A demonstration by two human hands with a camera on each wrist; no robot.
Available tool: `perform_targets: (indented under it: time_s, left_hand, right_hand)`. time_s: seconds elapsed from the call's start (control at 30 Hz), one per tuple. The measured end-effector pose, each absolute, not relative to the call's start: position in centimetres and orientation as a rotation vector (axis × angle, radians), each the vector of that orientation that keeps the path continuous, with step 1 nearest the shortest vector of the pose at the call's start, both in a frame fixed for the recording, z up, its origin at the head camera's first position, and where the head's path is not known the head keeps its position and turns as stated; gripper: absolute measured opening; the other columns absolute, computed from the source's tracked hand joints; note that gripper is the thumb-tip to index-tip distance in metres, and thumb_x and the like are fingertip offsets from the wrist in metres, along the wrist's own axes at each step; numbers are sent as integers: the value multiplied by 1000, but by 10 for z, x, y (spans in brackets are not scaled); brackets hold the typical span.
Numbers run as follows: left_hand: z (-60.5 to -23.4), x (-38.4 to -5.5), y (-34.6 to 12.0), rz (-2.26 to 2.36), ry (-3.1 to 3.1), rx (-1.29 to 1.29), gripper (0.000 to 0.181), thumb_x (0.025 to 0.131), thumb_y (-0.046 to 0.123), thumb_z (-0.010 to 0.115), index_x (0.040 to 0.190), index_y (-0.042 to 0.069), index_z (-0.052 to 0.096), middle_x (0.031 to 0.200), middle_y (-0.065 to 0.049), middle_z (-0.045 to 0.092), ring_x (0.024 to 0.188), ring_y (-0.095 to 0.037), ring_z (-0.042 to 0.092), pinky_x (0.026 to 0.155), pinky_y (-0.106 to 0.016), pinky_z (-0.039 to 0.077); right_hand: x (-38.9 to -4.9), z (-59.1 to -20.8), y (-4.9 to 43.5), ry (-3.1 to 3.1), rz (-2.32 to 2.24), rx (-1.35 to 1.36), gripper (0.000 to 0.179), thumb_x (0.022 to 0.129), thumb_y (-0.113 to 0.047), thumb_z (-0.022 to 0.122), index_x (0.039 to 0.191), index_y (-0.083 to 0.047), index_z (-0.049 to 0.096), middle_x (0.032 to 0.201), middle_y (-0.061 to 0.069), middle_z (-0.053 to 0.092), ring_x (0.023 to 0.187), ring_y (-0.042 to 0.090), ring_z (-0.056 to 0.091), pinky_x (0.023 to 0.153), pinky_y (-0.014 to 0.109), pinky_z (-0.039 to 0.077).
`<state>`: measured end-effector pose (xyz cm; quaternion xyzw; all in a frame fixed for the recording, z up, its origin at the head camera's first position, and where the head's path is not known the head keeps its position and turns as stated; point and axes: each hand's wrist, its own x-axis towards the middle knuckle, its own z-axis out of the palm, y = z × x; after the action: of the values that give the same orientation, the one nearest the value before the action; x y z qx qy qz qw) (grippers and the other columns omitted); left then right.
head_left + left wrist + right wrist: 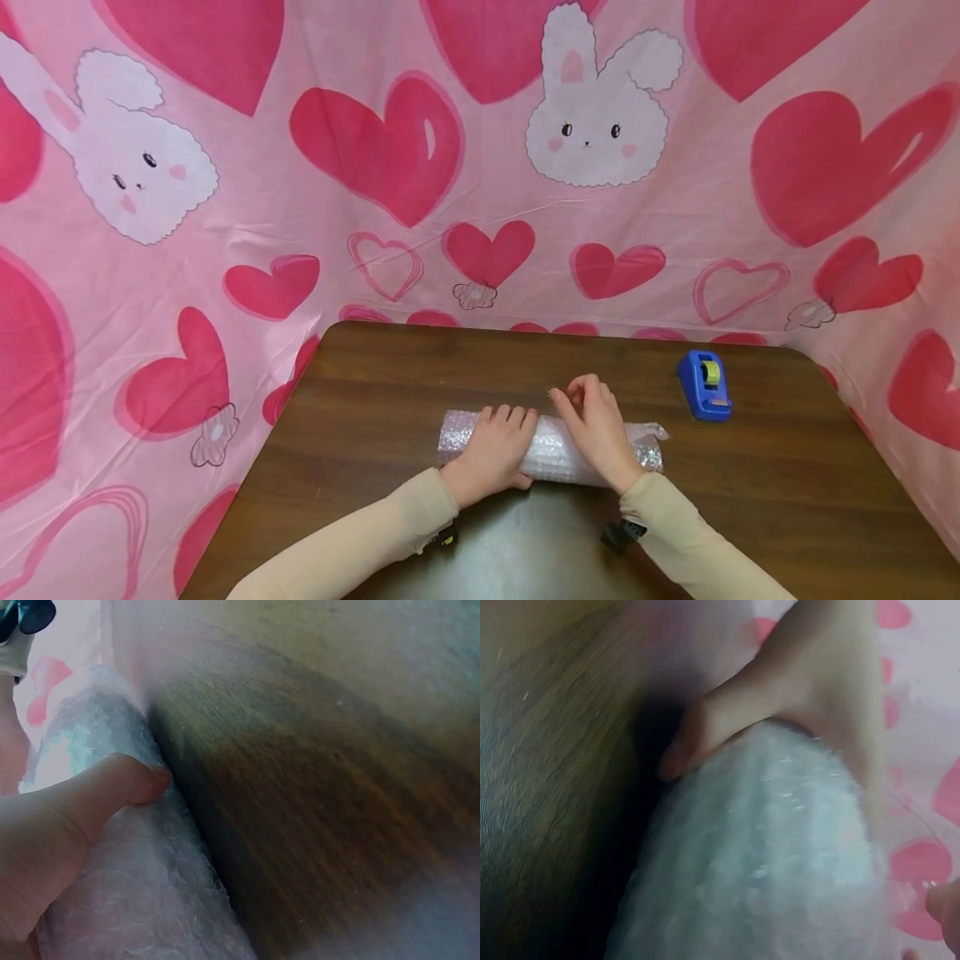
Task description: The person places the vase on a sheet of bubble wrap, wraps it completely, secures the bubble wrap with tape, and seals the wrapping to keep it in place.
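Observation:
A roll of clear bubble wrap [557, 454] lies crosswise on the brown table. My left hand [495, 450] grips its left half, fingers over the top; in the left wrist view the thumb [124, 780] presses the near side. Over the right half is my right hand [596, 429], thumb and bent fingers raised above the far side of the wrap. In the right wrist view only blurred fingertips [946, 911] of this hand show at the right edge, with a small glint beside them; I cannot tell whether they pinch something. The wrap's contents are hidden.
A blue tape dispenser [705, 392] with a yellow-cored roll stands at the table's back right. A loose flap of wrap [651, 430] sticks out at the roll's right end. Pink heart-and-rabbit fabric [487, 183] hangs behind and beside the wooden table [360, 433].

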<state>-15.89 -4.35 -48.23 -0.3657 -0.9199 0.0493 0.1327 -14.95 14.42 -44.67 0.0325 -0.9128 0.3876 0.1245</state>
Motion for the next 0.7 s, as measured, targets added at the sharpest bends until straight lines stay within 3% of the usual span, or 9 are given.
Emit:
perform_targets:
  time_s: [0.17,0.33,0.5,0.7]
  left_hand:
    - [-484,-159,-43,161,-2657,-1049,98,61,73,88,132,11,59,115,-4,67,101,-23,64,84,-41,50]
    - [-485,-159,-42,170,-2647,-1046,99,61,74,87,132,11,59,115,-3,68,101,-23,64,83,-40,50]
    - [-484,-159,-42,179,-2649,-1049,101,61,75,87,134,10,59,116,-4,68,101,-22,64,84,-40,51]
    - [-486,-161,-44,159,-2640,-1064,99,62,73,87,133,10,59,116,-4,68,101,-23,64,83,-40,51]
  right_hand:
    - [-153,-458,135,-2590,920,61,33,101,-31,68,102,-2,53,91,16,52,85,38,53,76,49,40]
    - [-147,-462,131,-2642,868,77,29,102,-33,66,99,-6,55,90,14,52,89,37,52,81,52,38]
    - [-133,-459,133,-2712,913,167,20,102,-32,66,99,-12,66,99,13,60,100,36,53,93,60,38]
    - [-125,-459,137,-2724,1003,227,13,102,-26,67,99,-15,73,112,15,63,109,37,53,98,61,37]
